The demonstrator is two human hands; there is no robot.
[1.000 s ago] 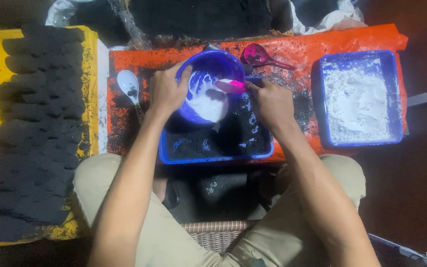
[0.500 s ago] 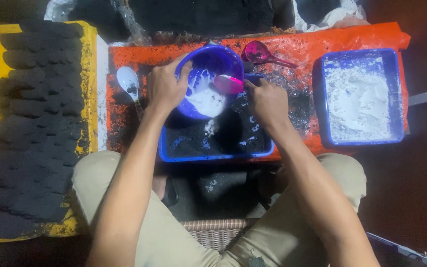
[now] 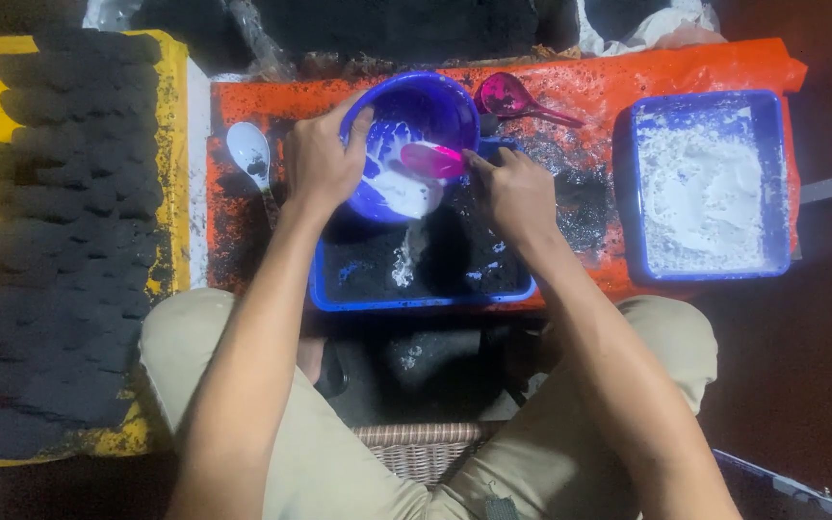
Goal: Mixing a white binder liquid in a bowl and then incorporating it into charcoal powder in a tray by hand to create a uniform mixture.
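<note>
Two hands (image 3: 416, 173) tip bowl (image 3: 435, 111) — white paste (image 3: 402, 193) w/ spoon (image 3: 432, 160).

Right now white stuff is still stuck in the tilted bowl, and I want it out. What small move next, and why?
Probably sweep the pink spoon down toward the bowl lip: white paste still clings inside, and a stream already falls into the blue tray of black powder.
</note>
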